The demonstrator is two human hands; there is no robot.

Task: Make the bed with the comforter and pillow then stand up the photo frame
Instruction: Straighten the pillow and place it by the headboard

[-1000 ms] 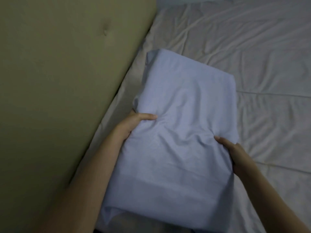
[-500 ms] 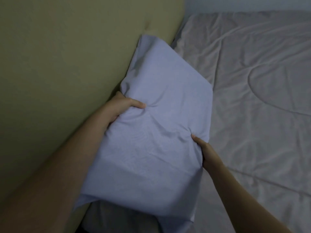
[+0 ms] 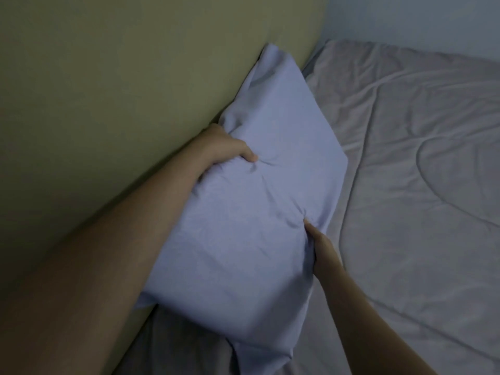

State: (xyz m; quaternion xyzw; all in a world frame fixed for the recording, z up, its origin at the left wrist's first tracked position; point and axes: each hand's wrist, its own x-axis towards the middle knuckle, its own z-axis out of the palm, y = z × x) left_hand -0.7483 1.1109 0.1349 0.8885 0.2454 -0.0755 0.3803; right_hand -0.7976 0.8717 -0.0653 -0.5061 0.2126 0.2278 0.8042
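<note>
Left hand [image 3: 224, 147] and right hand [image 3: 322, 249] grip the soft, creased lavender pillow [image 3: 251, 212] against the padded headboard [image 3: 135, 90].

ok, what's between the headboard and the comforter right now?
Head view: the pillow fills that stretch, its far edge leaning on the headboard, its near edge over the comforter. Left hand and right hand grip its sides.

The pillow [image 3: 243, 212] hides the fingers of each hand.

Dim room — olive padded headboard [image 3: 113, 98], pale wall [image 3: 405, 20].
</note>
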